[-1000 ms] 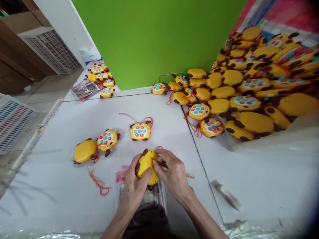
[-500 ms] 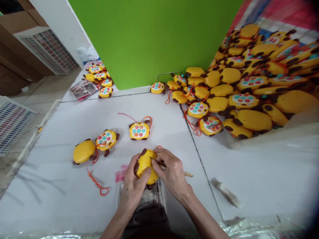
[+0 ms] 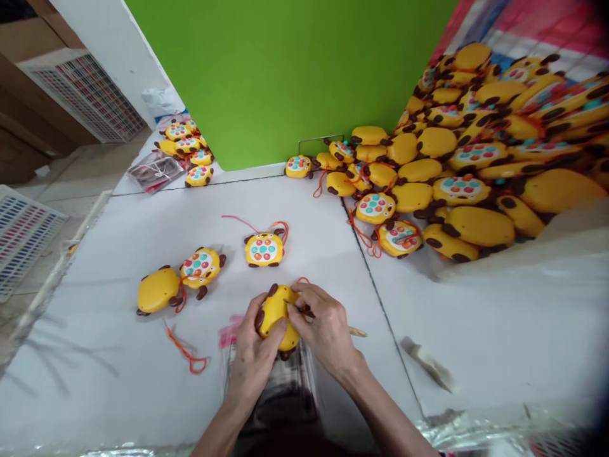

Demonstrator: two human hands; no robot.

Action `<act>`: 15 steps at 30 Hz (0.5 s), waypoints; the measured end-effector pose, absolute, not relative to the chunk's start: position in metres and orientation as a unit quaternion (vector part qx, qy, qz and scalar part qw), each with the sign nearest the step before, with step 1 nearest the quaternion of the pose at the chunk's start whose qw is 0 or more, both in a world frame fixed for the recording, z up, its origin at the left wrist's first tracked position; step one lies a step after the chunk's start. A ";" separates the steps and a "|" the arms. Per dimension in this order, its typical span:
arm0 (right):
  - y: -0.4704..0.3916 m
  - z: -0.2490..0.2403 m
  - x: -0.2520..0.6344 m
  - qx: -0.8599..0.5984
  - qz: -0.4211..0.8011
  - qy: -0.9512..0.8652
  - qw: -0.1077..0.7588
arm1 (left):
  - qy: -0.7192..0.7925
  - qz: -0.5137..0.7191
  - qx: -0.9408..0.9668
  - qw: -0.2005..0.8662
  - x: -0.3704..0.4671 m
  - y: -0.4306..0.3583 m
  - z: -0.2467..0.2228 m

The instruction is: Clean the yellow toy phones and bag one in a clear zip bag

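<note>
Back side up, a yellow toy with brown ears and feet (image 3: 275,311) is gripped at its left side by my left hand (image 3: 254,349). My right hand (image 3: 326,327) pinches a thin brush-like tool (image 3: 356,331), its dark tip touching the toy's back and its pale handle end sticking out to the right. An orange cord loop shows behind my right fingers. Above the hands a similar toy (image 3: 264,249) lies with its coloured buttons up. To the left rest a face-down toy (image 3: 158,289) and a button-side-up one (image 3: 200,266), with a loose orange cord (image 3: 185,349) below.
A large heap of yellow toys (image 3: 480,225) covers the right back of the white table (image 3: 118,381). A green panel (image 3: 295,82) stands at the back, with a small toy pile (image 3: 198,176) at its left. A crumpled strip (image 3: 428,365) lies right; a clear plastic packet (image 3: 285,393) lies below the hands.
The view has shifted slightly, so things appear a little further left. Both hands keep the same hold on the toy and the tool.
</note>
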State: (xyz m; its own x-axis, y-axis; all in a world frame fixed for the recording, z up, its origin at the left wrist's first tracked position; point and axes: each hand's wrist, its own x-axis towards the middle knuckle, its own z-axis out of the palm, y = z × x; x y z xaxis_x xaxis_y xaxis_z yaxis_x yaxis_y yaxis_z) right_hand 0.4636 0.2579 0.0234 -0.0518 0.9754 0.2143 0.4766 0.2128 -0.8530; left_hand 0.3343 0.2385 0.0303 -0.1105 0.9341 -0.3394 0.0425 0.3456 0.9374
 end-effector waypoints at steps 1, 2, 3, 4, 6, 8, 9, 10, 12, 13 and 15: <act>0.258 0.023 0.464 -0.550 0.300 -0.660 0.414 | 0.622 0.413 0.394 0.535 0.335 0.238 0.031; 0.259 0.024 0.464 -0.549 0.298 -0.662 0.414 | 0.626 0.411 0.394 0.533 0.335 0.238 0.031; 0.260 0.024 0.464 -0.548 0.298 -0.663 0.414 | 0.628 0.410 0.394 0.531 0.335 0.238 0.031; 0.260 0.024 0.464 -0.547 0.299 -0.663 0.414 | 0.630 0.409 0.396 0.529 0.335 0.238 0.031; 0.261 0.024 0.464 -0.547 0.302 -0.661 0.416 | 0.630 0.406 0.400 0.528 0.334 0.237 0.030; 0.261 0.024 0.464 -0.548 0.306 -0.655 0.419 | 0.622 0.410 0.399 0.534 0.333 0.236 0.028; 0.261 0.024 0.464 -0.547 0.309 -0.653 0.422 | 0.618 0.413 0.397 0.539 0.332 0.236 0.027; 0.260 0.024 0.464 -0.546 0.312 -0.651 0.425 | 0.614 0.416 0.394 0.543 0.331 0.236 0.026; 0.259 0.023 0.464 -0.543 0.318 -0.650 0.426 | 0.611 0.418 0.393 0.545 0.330 0.236 0.024; 0.259 0.023 0.463 -0.544 0.319 -0.651 0.424 | 0.613 0.416 0.397 0.543 0.330 0.237 0.024; 0.258 0.022 0.463 -0.546 0.318 -0.652 0.419 | 0.617 0.406 0.407 0.537 0.330 0.238 0.026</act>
